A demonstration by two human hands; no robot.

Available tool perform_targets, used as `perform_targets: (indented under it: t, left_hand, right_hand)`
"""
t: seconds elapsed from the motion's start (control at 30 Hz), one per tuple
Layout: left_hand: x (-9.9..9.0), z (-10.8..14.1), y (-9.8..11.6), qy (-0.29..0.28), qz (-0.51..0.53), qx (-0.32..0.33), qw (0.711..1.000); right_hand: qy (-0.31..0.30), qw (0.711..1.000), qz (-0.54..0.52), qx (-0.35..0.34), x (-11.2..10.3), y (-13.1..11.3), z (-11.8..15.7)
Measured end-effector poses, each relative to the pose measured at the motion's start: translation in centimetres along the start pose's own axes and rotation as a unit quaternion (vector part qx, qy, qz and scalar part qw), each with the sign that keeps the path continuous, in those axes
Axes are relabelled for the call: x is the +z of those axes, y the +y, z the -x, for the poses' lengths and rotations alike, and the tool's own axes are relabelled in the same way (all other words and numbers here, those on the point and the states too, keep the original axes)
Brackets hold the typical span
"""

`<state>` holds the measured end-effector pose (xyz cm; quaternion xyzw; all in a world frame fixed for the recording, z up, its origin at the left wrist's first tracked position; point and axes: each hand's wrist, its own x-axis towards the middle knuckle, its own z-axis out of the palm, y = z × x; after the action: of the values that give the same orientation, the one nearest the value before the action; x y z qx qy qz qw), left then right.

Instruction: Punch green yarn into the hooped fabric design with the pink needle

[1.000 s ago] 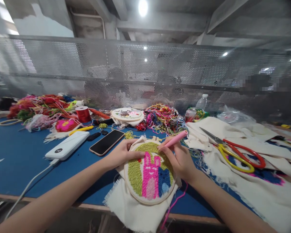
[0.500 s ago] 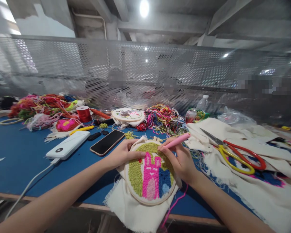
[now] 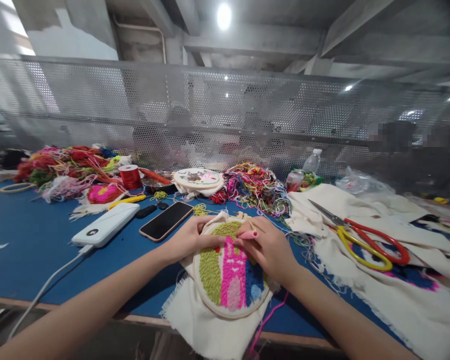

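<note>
A round embroidery hoop [image 3: 233, 280] lies tilted at the table's front edge, its cream cloth hanging below. On it are a pink rabbit-like figure, a blue shape and a green looped background. My left hand [image 3: 190, 239] grips the hoop's upper left rim, thumb on the front. In my right hand [image 3: 273, 249] is a pink punch needle [image 3: 249, 234], its handle end turned towards me, over the rabbit's ears. The needle's tip is hidden by the fingers. Pink yarn [image 3: 272, 314] trails down from beneath the right hand.
Red-and-yellow-handled scissors [image 3: 363, 245] rest on cream cloth [image 3: 363, 272] to the right. A phone [image 3: 166, 220] and a cabled white power bank [image 3: 105, 224] lie left. Behind stand yarn heaps [image 3: 257, 187], another hoop [image 3: 198, 180], a red spool [image 3: 130, 177] and a bottle [image 3: 312, 161].
My right hand has shifted left and inward across the hoop. The punch needle has swung from pointing up and right to pointing towards me. My left hand keeps its place.
</note>
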<state>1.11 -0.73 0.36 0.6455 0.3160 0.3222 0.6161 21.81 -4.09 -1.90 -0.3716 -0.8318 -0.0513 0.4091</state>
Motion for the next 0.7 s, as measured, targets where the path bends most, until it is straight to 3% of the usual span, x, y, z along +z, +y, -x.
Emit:
perform_targets:
  t: [0.13,0.27,0.7]
  left_hand:
    - [-0.11,0.03,-0.06,-0.018,-0.003,0.004,1.000]
    - [-0.07,0.03,0.09,-0.017,-0.008,0.001,1.000]
    - [-0.11,-0.07,0.09,-0.013,-0.022,-0.005,1.000]
  right_hand:
    - [0.050,0.994,-0.082,0.049,-0.30,0.51,0.52]
    - [0.072,0.990,-0.091,0.079,-0.27,0.79,0.76]
    - [0.071,0.982,-0.132,0.118,-0.33,0.82,0.90]
